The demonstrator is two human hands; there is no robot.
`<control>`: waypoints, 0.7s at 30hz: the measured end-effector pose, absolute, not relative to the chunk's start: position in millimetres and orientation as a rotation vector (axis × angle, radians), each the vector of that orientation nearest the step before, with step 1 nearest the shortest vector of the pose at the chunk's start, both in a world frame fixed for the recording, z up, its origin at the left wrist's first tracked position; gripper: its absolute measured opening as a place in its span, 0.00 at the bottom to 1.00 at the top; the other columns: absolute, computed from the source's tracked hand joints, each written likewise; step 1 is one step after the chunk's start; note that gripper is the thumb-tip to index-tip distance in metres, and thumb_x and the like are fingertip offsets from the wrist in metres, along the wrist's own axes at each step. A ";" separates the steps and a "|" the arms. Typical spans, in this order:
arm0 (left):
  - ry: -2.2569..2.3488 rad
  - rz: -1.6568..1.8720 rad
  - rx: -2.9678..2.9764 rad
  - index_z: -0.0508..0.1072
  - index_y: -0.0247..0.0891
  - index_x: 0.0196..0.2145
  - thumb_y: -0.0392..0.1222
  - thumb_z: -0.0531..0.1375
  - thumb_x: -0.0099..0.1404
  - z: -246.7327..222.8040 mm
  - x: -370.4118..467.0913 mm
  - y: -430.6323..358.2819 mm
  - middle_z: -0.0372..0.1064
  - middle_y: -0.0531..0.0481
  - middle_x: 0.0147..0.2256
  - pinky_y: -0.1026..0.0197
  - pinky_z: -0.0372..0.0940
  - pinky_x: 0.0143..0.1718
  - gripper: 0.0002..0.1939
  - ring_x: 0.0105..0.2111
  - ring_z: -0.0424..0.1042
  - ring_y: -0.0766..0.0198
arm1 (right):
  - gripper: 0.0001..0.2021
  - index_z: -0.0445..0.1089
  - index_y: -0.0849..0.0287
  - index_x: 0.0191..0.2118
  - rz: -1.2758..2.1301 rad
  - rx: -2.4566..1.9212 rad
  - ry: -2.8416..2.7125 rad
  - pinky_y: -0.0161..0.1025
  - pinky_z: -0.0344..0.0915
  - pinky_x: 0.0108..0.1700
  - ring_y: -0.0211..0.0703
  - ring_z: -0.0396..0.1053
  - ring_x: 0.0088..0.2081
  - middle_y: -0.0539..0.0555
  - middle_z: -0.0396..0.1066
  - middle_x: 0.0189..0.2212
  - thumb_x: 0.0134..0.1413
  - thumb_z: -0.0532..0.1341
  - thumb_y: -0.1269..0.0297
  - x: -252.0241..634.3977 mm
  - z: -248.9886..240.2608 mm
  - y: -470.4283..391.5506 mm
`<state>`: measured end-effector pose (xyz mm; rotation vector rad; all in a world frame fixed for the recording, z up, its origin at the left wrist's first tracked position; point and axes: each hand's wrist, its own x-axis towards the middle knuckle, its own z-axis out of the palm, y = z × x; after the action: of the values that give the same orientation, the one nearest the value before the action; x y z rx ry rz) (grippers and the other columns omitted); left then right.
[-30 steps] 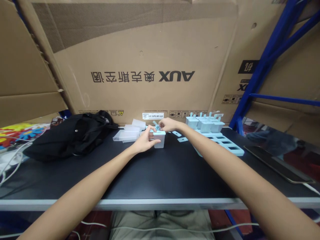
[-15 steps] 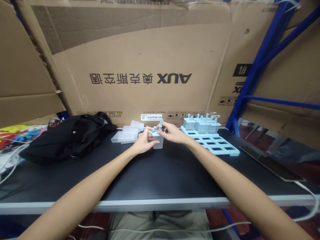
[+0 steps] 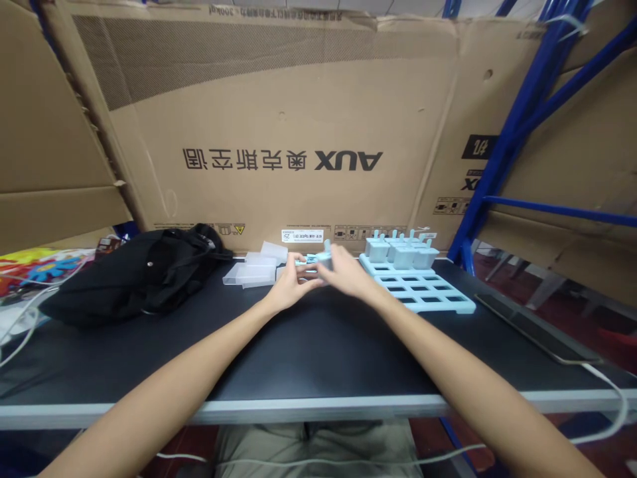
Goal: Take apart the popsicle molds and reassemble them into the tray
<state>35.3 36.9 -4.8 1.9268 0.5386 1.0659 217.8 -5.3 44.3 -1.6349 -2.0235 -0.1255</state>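
My right hand (image 3: 346, 273) is closed around a small popsicle mould (image 3: 324, 259) with a light-blue lid and an upright stick handle. Its fingers hide most of the mould. Close against it on the left is my left hand (image 3: 291, 285), thumb and fingers apart, fingertips reaching to the mould's side. Behind the left fingers lie light-blue lid pieces (image 3: 310, 257), partly hidden. Several clear, empty mould cups (image 3: 256, 271) lie to the left of my left hand. On the right, a light-blue rack (image 3: 423, 289) with rectangular openings bears several lidded moulds (image 3: 401, 252) in its far rows.
A black cloth bag (image 3: 144, 275) lies on the left of the dark table (image 3: 308, 352), beside colourful packaging (image 3: 42, 269). A phone (image 3: 532, 328) with a white cable lies at the right edge. Cardboard (image 3: 279, 113) and a blue metal frame (image 3: 512, 139) stand behind.
The mould was hanging upright below both hands; now it is raised and mostly inside my right hand. The left fingers have loosened from its body. The rack and the cups are unchanged.
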 end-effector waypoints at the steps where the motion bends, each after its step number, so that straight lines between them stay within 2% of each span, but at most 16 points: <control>1: 0.544 1.075 1.933 0.49 0.44 0.43 0.44 0.64 0.62 -3.7 35.5 35.6 0.71 0.41 0.49 0.57 0.69 0.41 0.24 0.43 0.75 0.60 | 0.18 0.61 0.61 0.47 -0.203 -1.690 -1.950 0.48 0.65 0.48 0.54 0.67 0.46 0.64 0.66 0.43 0.61 0.51 0.51 233.1 54.5 -4.7; 3: 0.567 1.073 1.978 0.50 0.44 0.44 0.47 0.62 0.64 -2.6 35.1 34.5 0.68 0.37 0.54 0.55 0.69 0.42 0.22 0.46 0.74 0.59 | 0.21 0.60 0.65 0.50 -0.345 -1.831 -1.762 0.50 0.63 0.51 0.57 0.66 0.49 0.67 0.64 0.47 0.60 0.52 0.53 271.3 72.4 -5.3; 9: 0.593 1.011 2.163 0.59 0.41 0.42 0.47 0.58 0.67 -5.9 33.1 37.9 0.71 0.43 0.48 0.57 0.69 0.41 0.12 0.46 0.74 0.60 | 0.28 0.59 0.74 0.54 -0.356 -2.290 -1.561 0.52 0.62 0.52 0.65 0.65 0.53 0.76 0.64 0.51 0.57 0.54 0.53 367.9 82.8 -10.5; 14: 0.575 0.955 2.326 0.67 0.40 0.42 0.44 0.56 0.67 -5.8 32.1 37.4 0.72 0.46 0.44 0.57 0.70 0.43 0.08 0.44 0.73 0.60 | 0.29 0.59 0.75 0.55 -0.385 -2.335 -1.569 0.55 0.61 0.53 0.67 0.63 0.55 0.77 0.63 0.53 0.59 0.51 0.51 365.6 73.5 -8.2; 21: 0.557 0.931 2.459 0.70 0.41 0.41 0.41 0.55 0.67 -8.6 32.1 40.2 0.73 0.49 0.41 0.58 0.70 0.43 0.07 0.41 0.73 0.61 | 0.29 0.60 0.71 0.55 -0.471 -2.392 -1.654 0.63 0.55 0.55 0.66 0.55 0.59 0.73 0.62 0.55 0.61 0.46 0.49 339.8 55.3 -0.8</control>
<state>32.1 40.2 -8.6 2.4592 0.5565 0.9307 339.8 -0.8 55.3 -2.3916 -1.6545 -0.4708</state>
